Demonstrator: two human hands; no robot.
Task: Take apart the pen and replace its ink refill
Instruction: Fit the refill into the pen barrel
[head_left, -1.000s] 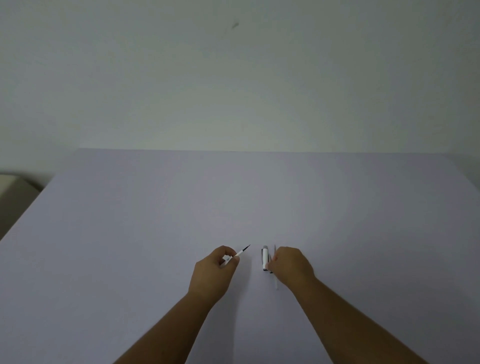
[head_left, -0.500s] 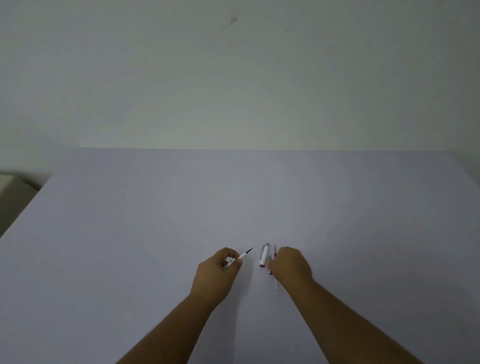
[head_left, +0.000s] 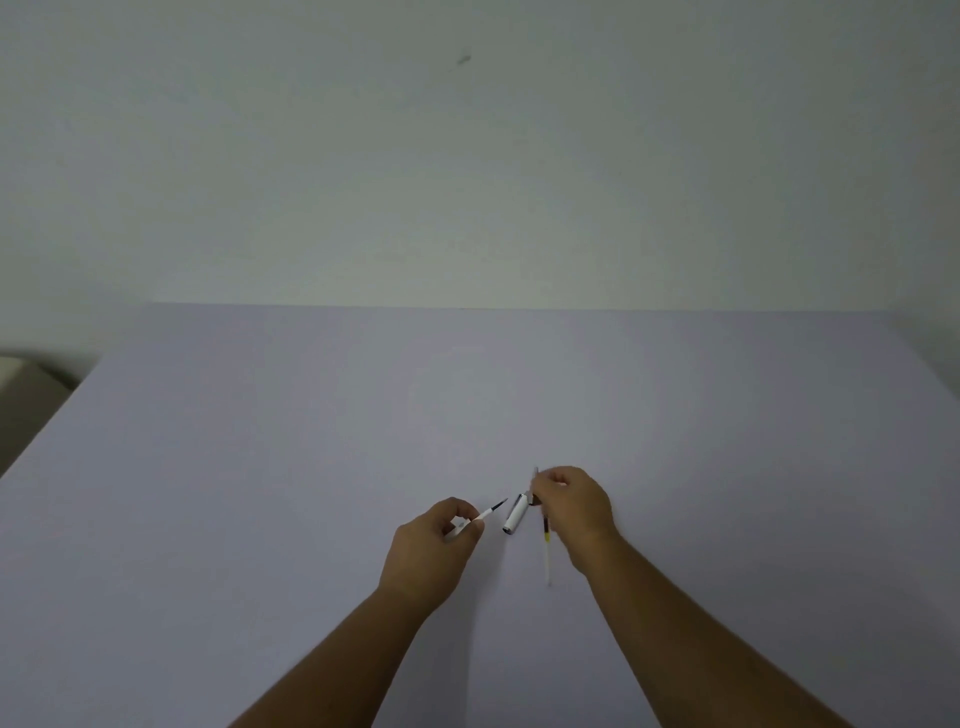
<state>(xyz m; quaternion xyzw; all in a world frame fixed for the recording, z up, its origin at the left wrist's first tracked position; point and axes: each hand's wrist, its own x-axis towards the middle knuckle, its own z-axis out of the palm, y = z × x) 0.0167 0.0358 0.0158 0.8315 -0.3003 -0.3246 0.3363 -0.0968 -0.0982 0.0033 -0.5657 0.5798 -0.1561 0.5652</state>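
My left hand (head_left: 428, 553) pinches a short white pen piece (head_left: 485, 514) whose dark pointed tip aims up and to the right. My right hand (head_left: 574, 512) is closed, fingertips pinching a thin clear ink refill (head_left: 546, 551) with a dark and yellow band. The refill's top end pokes out above the fingers and its lower end reaches toward me. A white pen barrel (head_left: 515, 514) with a silver end lies tilted on the table between my hands, its far end touching my right fingertips.
The work surface is a wide pale lilac table (head_left: 260, 467) set against a plain whitish wall. Its left edge drops off beside a dim beige object (head_left: 21, 374) at the far left.
My right hand has shifted slightly away from me, and the refill has moved and tilted with it. The white barrel has swung to a slant. My left hand has barely moved.
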